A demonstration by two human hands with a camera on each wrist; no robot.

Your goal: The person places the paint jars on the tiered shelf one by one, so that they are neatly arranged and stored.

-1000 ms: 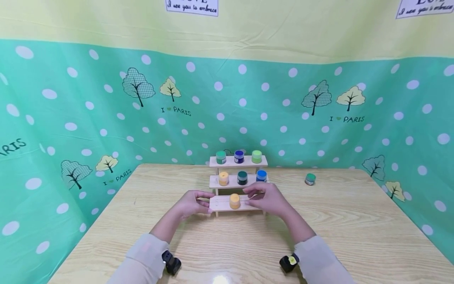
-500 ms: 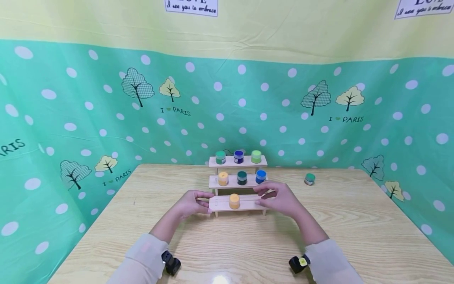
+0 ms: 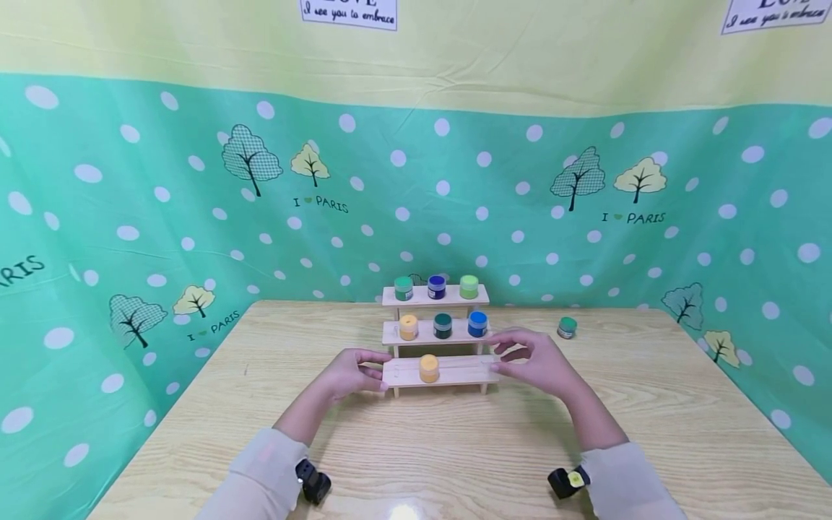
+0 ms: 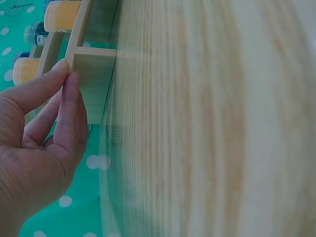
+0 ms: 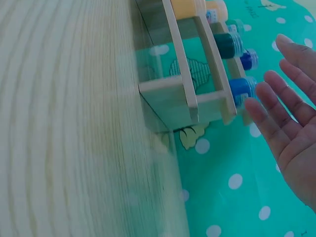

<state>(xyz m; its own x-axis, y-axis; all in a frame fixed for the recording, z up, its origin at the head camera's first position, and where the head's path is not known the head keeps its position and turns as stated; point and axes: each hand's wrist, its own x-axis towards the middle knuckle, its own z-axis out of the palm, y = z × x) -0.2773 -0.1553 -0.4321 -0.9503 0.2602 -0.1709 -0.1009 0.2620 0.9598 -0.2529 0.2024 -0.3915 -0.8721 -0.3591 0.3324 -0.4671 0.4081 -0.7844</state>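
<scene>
A three-tier wooden display stand [image 3: 448,372] is at the middle of the table, holding small paint jars. My left hand [image 3: 351,374] pinches the left end of its lowest shelf between thumb and fingers, seen closer in the left wrist view. A yellow-orange paint jar [image 3: 429,368] sits on that shelf, left of centre. By the shelf's right end is my right hand [image 3: 534,365], its fingers loosely extended and spread in the right wrist view, with nothing in them. The middle tier carries a yellow-orange jar [image 3: 408,327], a dark green jar [image 3: 443,326] and a blue jar [image 3: 477,324].
On the top tier stand a green jar [image 3: 404,288], a dark blue jar [image 3: 437,287] and a light green jar [image 3: 469,287]. Another green-lidded jar [image 3: 567,327] rests on the wooden table [image 3: 650,390] at the back right. A polka-dot cloth [image 3: 442,188] hangs behind.
My right hand has moved right, from beside the jar on the lowest shelf to that shelf's right end. My left hand keeps its grip on the left end.
</scene>
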